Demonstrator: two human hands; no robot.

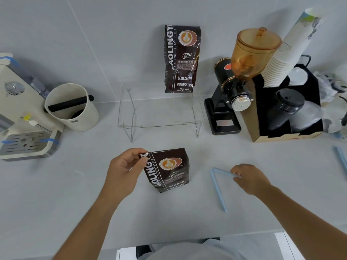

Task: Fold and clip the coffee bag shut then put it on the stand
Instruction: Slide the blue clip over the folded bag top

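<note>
My left grip (125,167) pinches the coffee bag (167,169) top corner, bag upright mid-bench; right grip (248,178) pinches the open blue clip (218,186) beside it.

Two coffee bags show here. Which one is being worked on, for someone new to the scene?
Start at the clear acrylic stand mid-counter. Nearer the person stands a dark brown coffee bag, its top corner pinched by the left hand. The identical bag behind the stand leans untouched against the wall.

Bright, even, diffuse overhead light; soft faint shadows only. Mild glare on amber grinder hopper (253,51) and clear stand (161,113). Strong wide-angle bending at left and right edges. Slightly soft overall; blur on far-right clutter (332,98).
</note>
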